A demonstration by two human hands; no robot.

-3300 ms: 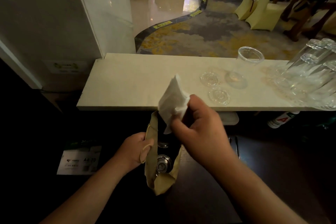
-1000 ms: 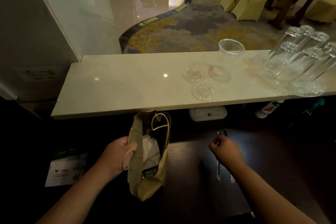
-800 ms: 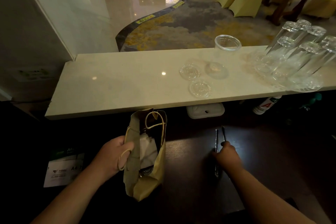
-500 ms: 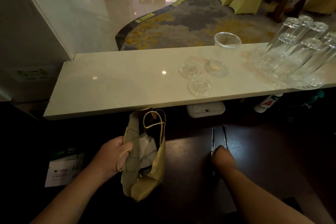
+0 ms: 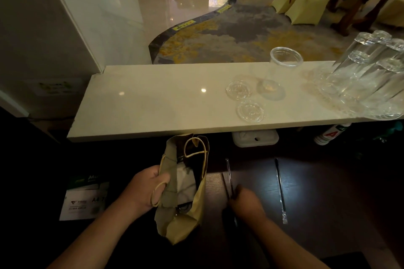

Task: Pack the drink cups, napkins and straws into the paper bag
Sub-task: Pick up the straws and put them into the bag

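A tan paper bag stands open on the dark lower table. My left hand grips its left rim and a loop handle. Inside the bag I see a white napkin and part of a lidded cup. My right hand is closed on a dark wrapped straw just right of the bag, its tip pointing away from me. A second wrapped straw lies on the table further right, apart from my hand.
A cream stone counter runs above the table. On it stand an empty clear plastic cup, two clear lids, and several upturned glasses at the right. A white box and a printed paper pack sit below.
The napkin went into the bag. My right hand reached to the two straws, took hold of one and carried it left toward the bag; the other stayed on the table.
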